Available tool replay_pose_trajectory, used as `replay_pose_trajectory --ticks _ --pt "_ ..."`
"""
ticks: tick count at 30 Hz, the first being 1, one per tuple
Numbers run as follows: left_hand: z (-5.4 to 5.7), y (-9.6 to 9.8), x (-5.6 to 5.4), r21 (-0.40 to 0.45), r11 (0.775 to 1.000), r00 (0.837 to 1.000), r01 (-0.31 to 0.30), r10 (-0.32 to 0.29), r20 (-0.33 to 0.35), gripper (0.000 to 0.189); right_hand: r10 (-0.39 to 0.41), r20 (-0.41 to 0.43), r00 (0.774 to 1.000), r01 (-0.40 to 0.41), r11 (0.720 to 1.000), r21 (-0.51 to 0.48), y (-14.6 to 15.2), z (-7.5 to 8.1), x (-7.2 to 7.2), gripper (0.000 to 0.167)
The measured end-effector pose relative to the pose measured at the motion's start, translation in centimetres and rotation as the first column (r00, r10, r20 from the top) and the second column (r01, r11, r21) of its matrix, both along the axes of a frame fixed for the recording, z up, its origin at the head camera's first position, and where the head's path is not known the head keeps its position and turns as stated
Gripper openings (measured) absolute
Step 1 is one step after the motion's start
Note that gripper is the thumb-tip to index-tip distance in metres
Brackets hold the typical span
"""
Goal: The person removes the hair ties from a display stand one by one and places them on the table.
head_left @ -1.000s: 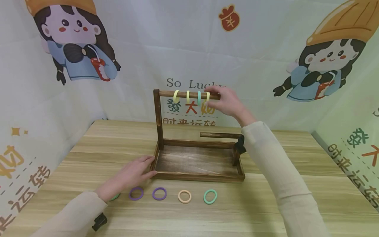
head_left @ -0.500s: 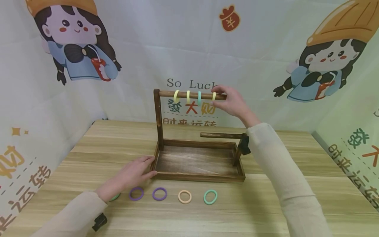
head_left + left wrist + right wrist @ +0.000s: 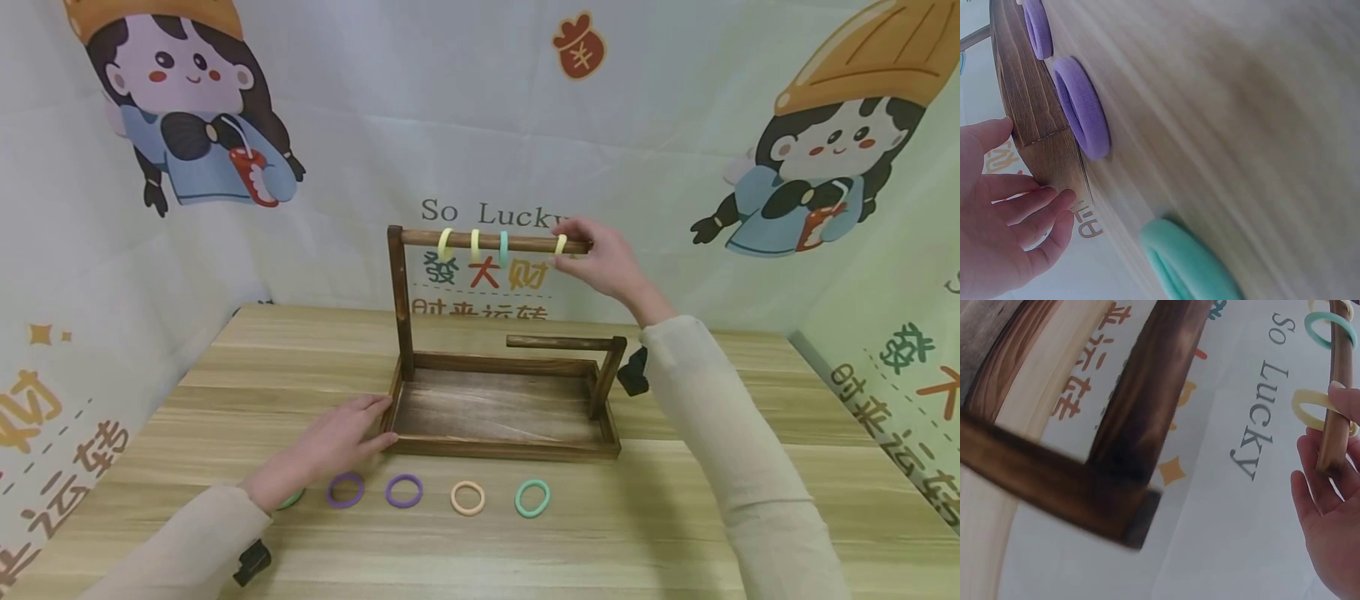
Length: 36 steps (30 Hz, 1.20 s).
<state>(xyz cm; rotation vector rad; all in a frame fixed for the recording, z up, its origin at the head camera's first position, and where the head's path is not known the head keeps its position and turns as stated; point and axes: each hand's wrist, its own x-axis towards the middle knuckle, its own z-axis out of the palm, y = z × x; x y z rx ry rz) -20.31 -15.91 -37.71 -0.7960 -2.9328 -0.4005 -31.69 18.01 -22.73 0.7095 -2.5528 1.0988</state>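
A dark wooden stand (image 3: 402,300) with a tray base sits on the table. Near the free end of its upper bar (image 3: 528,243), my right hand (image 3: 606,260) pinches a pale yellow hair tie (image 3: 560,245) that encircles the bar. Further left on that bar hang two more yellow hair ties (image 3: 475,246) and a mint one (image 3: 503,249), apart from each other. My left hand (image 3: 337,440) rests against the tray's left end, thumb toward the front corner and fingers loosely extended, as the left wrist view also shows.
In front of the tray lie two purple hair ties (image 3: 404,505), an orange one (image 3: 468,513) and a mint one (image 3: 518,501). A green one (image 3: 291,500) is partly hidden by my left wrist. The stand's lower bar (image 3: 558,342) juts leftward from the right post. A printed cloth hangs behind.
My right hand has slid the pinched yellow hair tie rightward along the upper bar, away from the mint one and toward the free end. My left hand has stayed put.
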Motion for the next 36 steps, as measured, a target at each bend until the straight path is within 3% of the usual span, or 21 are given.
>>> replay_pose_trajectory --ticks 19,26,36 --pt "-0.1 -0.1 0.0 0.0 1.0 1.0 -0.002 0.002 -0.001 0.057 -0.043 -0.023 0.999 0.041 0.996 -0.084 3.7 -0.8 0.8 0.035" --pt "-0.1 -0.1 0.0 -0.001 1.0 1.0 0.002 -0.002 -0.003 0.057 -0.094 -0.009 0.995 0.093 0.988 -0.124 5.1 -1.3 2.1 0.037" --pt "-0.2 -0.1 0.0 0.012 1.0 1.0 -0.002 0.002 0.001 0.057 -0.118 -0.078 0.99 0.101 0.976 -0.193 6.6 -2.6 4.2 0.035"
